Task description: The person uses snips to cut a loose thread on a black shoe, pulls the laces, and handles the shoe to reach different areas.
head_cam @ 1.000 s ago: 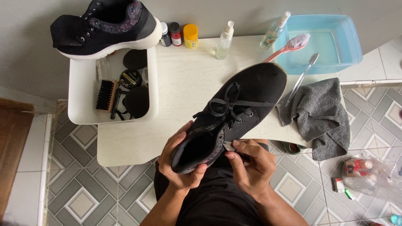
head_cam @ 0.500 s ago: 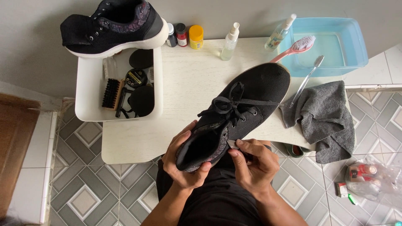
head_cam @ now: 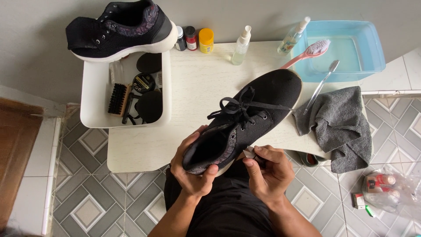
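At the back edge of the white table [head_cam: 193,96] stand small containers in a row: a dark bottle with a pale cap [head_cam: 180,38], a dark jar with a red band [head_cam: 191,38] and a squat yellow jar [head_cam: 206,40]. To their right are two clear spray bottles, one upright [head_cam: 240,46], one leaning against the blue basin [head_cam: 351,48] with a pale coloured label [head_cam: 293,38]. On the floor at the lower right lies a clear plastic bag [head_cam: 388,188] with red-and-white packets inside.

The black shoe [head_cam: 245,118] lies tilted over the table's front edge, toe toward the basin, heel toward the person. The left hand [head_cam: 193,169] is clamped around the heel, thumb over the collar. The right hand [head_cam: 269,171] has thumb and fingers pinched together on a small pale thing [head_cam: 249,152] at the shoe's side; what it is cannot be told.

A white bin [head_cam: 94,94] at the table's left holds a bristle brush [head_cam: 117,99], a round tin [head_cam: 144,82] and dark pads. A second black shoe [head_cam: 120,28] with a white sole rests across the bin's rim. A pink brush [head_cam: 309,52] lies on the basin's edge, a grey toothbrush [head_cam: 322,83] beside it, and a grey cloth [head_cam: 342,125] hangs over the table's right corner, just beside the held shoe's toe.
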